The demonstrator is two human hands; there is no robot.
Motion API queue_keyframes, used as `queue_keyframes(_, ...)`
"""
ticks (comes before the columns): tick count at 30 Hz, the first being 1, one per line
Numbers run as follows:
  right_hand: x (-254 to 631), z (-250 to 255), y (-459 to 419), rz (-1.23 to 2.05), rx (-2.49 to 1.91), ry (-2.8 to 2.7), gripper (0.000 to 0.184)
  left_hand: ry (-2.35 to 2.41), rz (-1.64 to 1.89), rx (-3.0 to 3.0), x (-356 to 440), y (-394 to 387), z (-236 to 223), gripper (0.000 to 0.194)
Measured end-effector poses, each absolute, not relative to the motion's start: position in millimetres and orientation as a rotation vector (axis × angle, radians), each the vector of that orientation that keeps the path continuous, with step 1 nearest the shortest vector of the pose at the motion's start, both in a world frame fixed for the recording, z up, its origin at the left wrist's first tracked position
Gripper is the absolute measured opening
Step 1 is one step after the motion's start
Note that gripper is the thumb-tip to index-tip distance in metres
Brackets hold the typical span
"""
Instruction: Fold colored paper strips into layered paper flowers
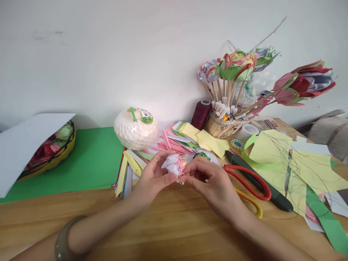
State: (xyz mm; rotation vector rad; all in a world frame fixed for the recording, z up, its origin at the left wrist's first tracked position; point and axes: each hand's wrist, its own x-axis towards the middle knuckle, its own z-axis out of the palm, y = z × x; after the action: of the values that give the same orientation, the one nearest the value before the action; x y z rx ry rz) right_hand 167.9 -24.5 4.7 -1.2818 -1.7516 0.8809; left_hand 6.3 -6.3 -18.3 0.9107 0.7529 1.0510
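A small folded paper flower [173,164], white and pink with some yellow at its right side, is held up just above the table's middle. My left hand [154,175] wraps it from the left, thumb in front and fingers behind. From the right, my right hand [208,175] pinches the flower's edge between thumb and forefinger. Its other fingers are curled and partly hidden. Behind the hands lie folded pink paper strips [170,143] and yellow paper pieces [190,131]. Scissors with red and yellow handles [265,190] lie beside my right hand.
A basket [221,127] of paper flowers on sticks [236,65] stands back right, beside a maroon thread spool [201,114]. A wrapped white fruit [136,130] sits behind. Left are a green sheet [95,156] and a yellow-rimmed basket [61,157]. Loose wire [296,174] tangles over paper at right.
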Motion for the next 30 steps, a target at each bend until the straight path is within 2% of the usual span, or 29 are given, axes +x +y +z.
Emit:
queue_keyframes(8, 170.5, 6.7, -26.5, 0.672, -1.237, -1.847, 0.008, 0.724, 1.021, 0.905, 4.4, -7.3, -20.2, 0.036)
queue_keyframes(18, 170.0, 9.0, -33.6, 0.387, -1.106, -1.877, 0.019, 0.666, 1.06, 0.851, 5.5, -8.5, -13.3, 0.035)
queue_keyframes(24, 172.2, 2.8, -37.3, 0.036, -0.985, -2.083, 0.029, 0.648, 1.051, 0.75, 4.9, -9.1, -14.2, 0.035)
queue_keyframes(30, 172.0, 0.0, -36.8, -0.021, -0.974, -2.112, 0.035, 0.607, 1.033, 0.625, 4.8, -10.3, -10.9, 0.036)
